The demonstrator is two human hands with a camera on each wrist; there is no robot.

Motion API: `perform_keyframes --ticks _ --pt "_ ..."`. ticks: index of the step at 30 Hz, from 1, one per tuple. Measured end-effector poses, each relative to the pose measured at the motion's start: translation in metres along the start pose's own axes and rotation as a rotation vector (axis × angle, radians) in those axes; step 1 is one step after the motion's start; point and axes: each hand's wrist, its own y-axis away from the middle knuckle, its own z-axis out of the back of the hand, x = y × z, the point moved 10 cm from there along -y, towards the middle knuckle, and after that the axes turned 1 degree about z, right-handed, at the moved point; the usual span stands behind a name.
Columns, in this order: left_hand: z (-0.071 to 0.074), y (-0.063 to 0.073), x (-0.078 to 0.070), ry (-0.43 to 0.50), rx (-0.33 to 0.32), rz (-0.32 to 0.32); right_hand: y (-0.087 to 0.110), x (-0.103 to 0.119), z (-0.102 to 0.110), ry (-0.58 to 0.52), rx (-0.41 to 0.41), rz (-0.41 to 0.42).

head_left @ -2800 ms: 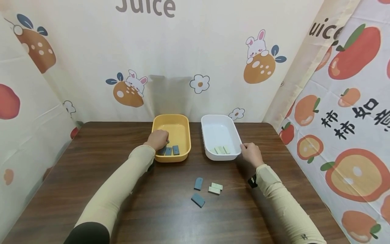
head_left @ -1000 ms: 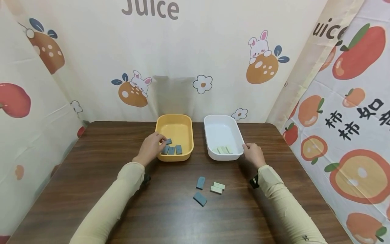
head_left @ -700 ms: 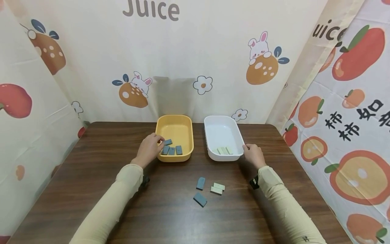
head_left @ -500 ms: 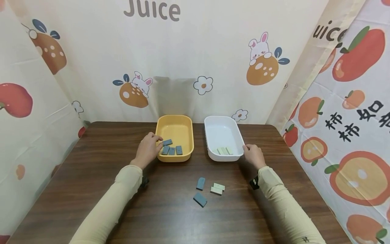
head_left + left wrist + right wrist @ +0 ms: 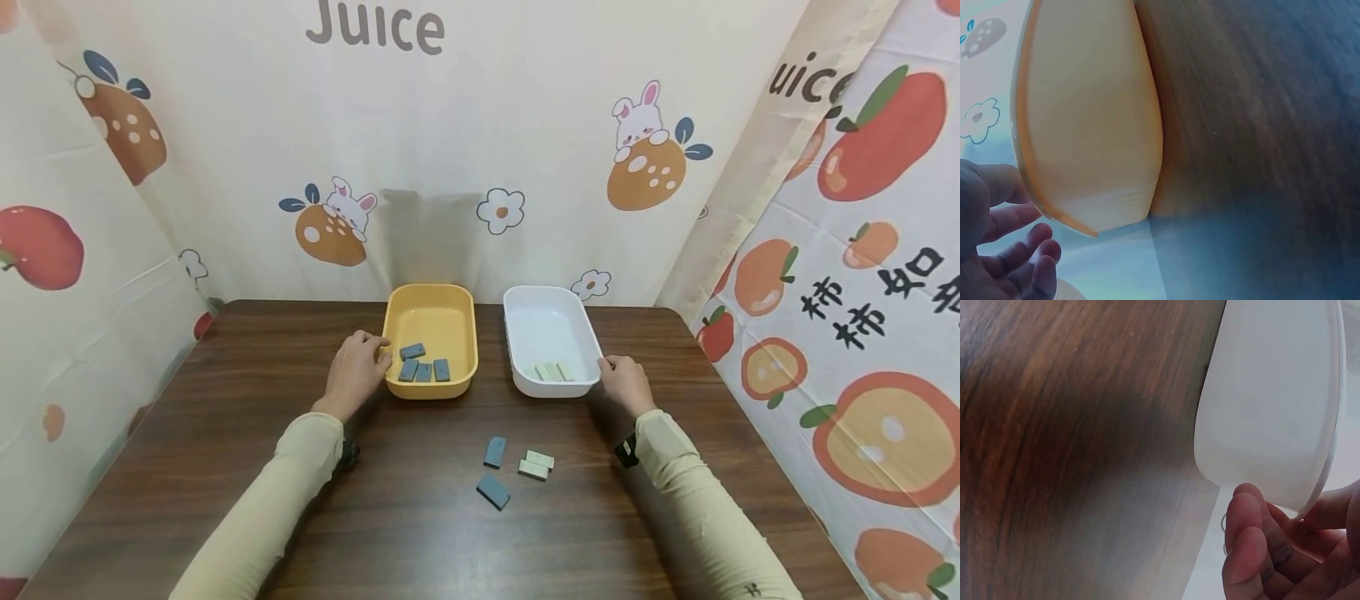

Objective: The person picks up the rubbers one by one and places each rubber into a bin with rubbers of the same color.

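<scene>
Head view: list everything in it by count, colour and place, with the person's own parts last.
Table: one, dark brown, across the lower part
Fruit-print hangings: count unclear, pale with coloured prints, behind the table and at both sides
Yellow tray: one, yellow, far side, left
White tray: one, white, far side, right
Blue-grey blocks: four, blue-grey, inside the yellow tray
Pale green blocks: at least three, pale green, inside the white tray
Loose dark blocks: two, blue-grey, mid-table
Loose light blocks: two, pale green, beside them
Wrist devices: two, black, one per wrist
Sleeves: two, cream, on the arms
Left hand: one, at the yellow tray's left rim
Right hand: one, holding the white tray's right rim
</scene>
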Motion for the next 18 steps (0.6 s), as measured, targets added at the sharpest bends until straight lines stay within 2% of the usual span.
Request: perform_keyframes --ticks 8,18 --pt "-0.0001 0.0040 0.0064 0.000 0.006 0.037 0.0029 0.0016 -0.0011 -0.002 0.011 -0.013" --pt "-0.0047 0.0041 0.0103 0.008 0.030 0.044 0.0037 0.0036 0.0011 -0.008 0.008 0.003"
